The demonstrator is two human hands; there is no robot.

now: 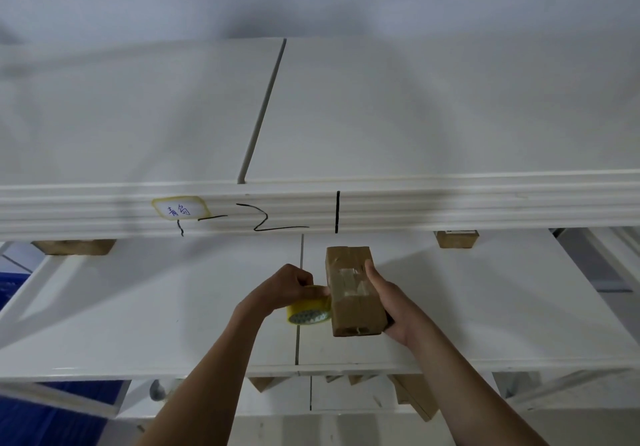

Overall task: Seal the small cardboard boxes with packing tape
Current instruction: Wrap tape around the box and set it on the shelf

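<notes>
Cardboard box point(353, 289) gripped by right hand point(391, 302), left hand point(289, 288) gripping tape roll point(308, 310) alongside

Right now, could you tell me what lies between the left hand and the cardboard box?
In the head view, the yellow tape roll, gripped by the left hand, sits there, its edge against the cardboard box that the right hand holds.

The right hand point(391, 310) grips a small cardboard box point(353, 293) from its right side, thumb point(371, 270) lying across the taped top. Just left of those fingers, the left hand point(291, 288) pinches a yellow tape roll point(308, 312) against the box's left edge. A strip seems to run from roll to box, though blur hides it. Both hover over a white shelf point(138, 307).
</notes>
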